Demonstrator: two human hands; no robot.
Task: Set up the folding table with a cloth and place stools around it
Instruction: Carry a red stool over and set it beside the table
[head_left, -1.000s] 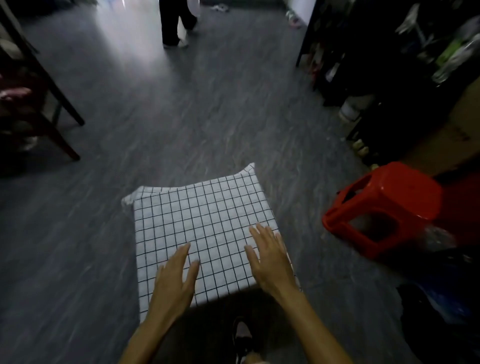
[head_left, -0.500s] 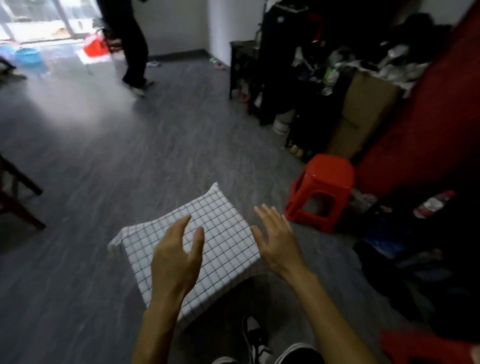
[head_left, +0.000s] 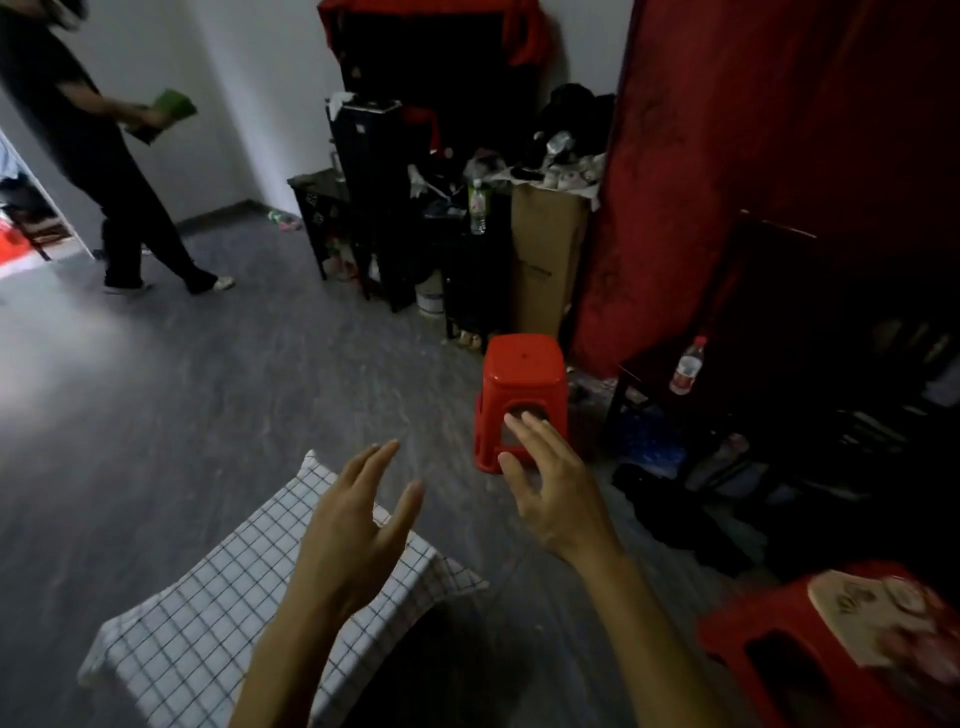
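Observation:
A low table covered by a white cloth with a black grid (head_left: 208, 613) stands at the lower left. My left hand (head_left: 358, 525) hovers above its far right corner, fingers spread and holding nothing. My right hand (head_left: 550, 488) is raised off the table, fingers straight, stretched toward a red plastic stool (head_left: 522, 379) that stands on the grey floor ahead. The fingertips overlap the stool's lower opening in the view; I cannot tell if they touch it. A second red stool (head_left: 769, 654) sits at the lower right with a patterned object on its seat.
A person in dark clothes (head_left: 98, 156) walks at the back left, holding something green. Dark shelves, a cardboard box (head_left: 540, 260) and bottles crowd the back wall. A red curtain (head_left: 753, 156) and a dark chair with a bottle (head_left: 685, 366) stand on the right.
Both hands have lifted off the cloth. My view has swung up and to the right, and my right hand has reached out toward the red stool.

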